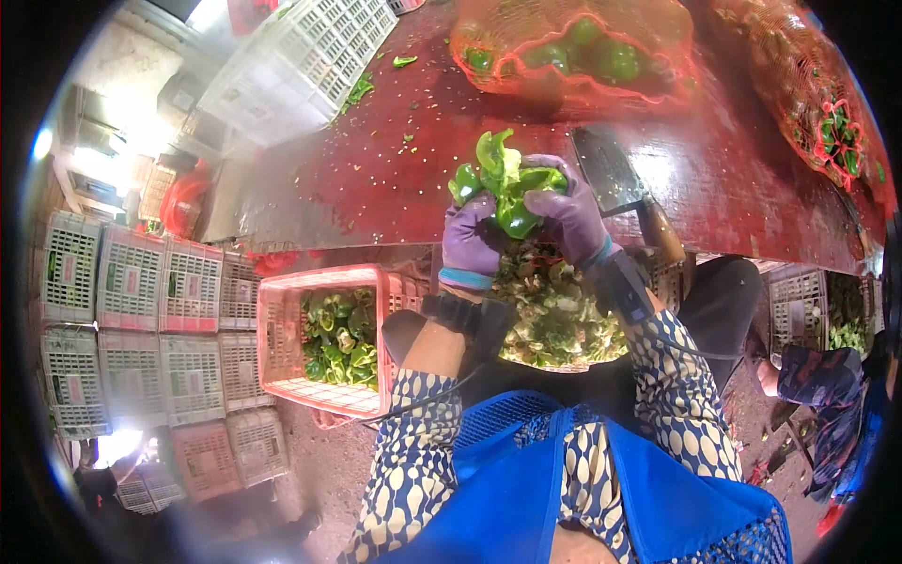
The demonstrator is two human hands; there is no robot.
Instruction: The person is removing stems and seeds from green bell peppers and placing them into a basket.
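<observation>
Both hands wear purple gloves and meet over the near edge of the red table [376, 179]. Between them is a green bell pepper [515, 202], split open with its pale inside showing. My left hand [469, 242] grips its left side, fingers curled in. My right hand [575, 218] holds the other side, thumb pressed on the flesh. Just right of my right hand, a cleaver [606, 169] lies flat, its wooden handle [665, 233] at the table's edge. Below my hands, between my knees, sits a heap of pepper cores and trimmings [559, 315]; its container is mostly hidden.
A pink crate [272, 334] holding green pepper pieces [340, 338] stands at my left. Red net bags [573, 66] of peppers lie on the table's far side and right. A white crate [296, 70] is at far left. Stacked crates [132, 282] line the left; another person [817, 381] sits right.
</observation>
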